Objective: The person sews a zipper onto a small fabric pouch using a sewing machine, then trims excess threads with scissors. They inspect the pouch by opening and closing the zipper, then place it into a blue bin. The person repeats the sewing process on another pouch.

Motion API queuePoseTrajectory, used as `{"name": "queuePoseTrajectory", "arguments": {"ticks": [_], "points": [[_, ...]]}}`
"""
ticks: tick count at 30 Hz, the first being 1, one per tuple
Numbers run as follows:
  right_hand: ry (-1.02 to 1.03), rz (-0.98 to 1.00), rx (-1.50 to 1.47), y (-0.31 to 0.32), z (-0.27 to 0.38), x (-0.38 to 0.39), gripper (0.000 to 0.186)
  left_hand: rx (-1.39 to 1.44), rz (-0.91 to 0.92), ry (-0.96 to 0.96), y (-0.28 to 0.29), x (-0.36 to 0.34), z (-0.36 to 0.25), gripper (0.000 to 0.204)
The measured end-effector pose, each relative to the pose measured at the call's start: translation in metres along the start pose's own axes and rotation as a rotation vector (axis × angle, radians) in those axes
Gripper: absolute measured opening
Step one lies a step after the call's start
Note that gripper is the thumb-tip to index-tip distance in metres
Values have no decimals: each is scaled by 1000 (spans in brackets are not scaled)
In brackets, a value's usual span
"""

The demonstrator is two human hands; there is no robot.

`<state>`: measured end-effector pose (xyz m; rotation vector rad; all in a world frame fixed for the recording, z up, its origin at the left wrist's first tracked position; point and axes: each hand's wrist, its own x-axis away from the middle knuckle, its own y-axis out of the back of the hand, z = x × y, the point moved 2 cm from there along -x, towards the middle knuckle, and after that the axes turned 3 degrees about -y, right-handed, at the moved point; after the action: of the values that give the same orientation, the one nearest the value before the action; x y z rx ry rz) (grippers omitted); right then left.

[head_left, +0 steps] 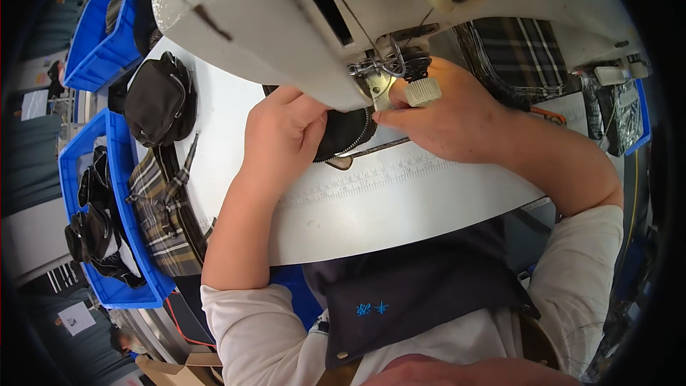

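A black fabric piece with a curved zipper (346, 134) lies on the white sewing table, beneath the head of a sewing machine (286, 21). My left hand (282, 132) is closed at its left edge, thumb and curled fingers pinching the cloth. On the other side my right hand (457, 118) presses thumb and fingers together on the zipper side, close to the needle area (377, 89). A cream knob on the machine covers part of the right fingers. Beneath the black piece a small tan scrap (339, 163) peeks out.
A black pouch (158, 99) stands at the table's left edge, with plaid fabric (161, 218) below it. Blue bins (118, 289) line the left side, one holding black pieces (96, 232). Dark plaid cloth (522, 53) lies behind my right hand. A printed ruler (357, 184) runs along the table.
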<state>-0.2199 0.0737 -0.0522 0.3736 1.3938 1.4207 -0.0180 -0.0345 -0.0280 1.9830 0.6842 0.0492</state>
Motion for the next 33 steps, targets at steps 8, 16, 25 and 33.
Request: {"name": "queuePoseTrajectory", "arguments": {"ticks": [8, 16, 25, 33], "points": [[7, 20, 73, 1, 2, 1, 12, -219, -33, -468, 8, 3, -30, 16], [-8, 30, 85, -3, 1, 2, 7, -122, 4, -229, 3, 0, -25, 25], [-87, -7, 67, -1, 8, -4, 10, 171, 101, -116, 4, 3, -10, 36], [35, 430, -911, 3, 48, 6, 25, 571, 164, 251, -2, 3, 12, 24]]}}
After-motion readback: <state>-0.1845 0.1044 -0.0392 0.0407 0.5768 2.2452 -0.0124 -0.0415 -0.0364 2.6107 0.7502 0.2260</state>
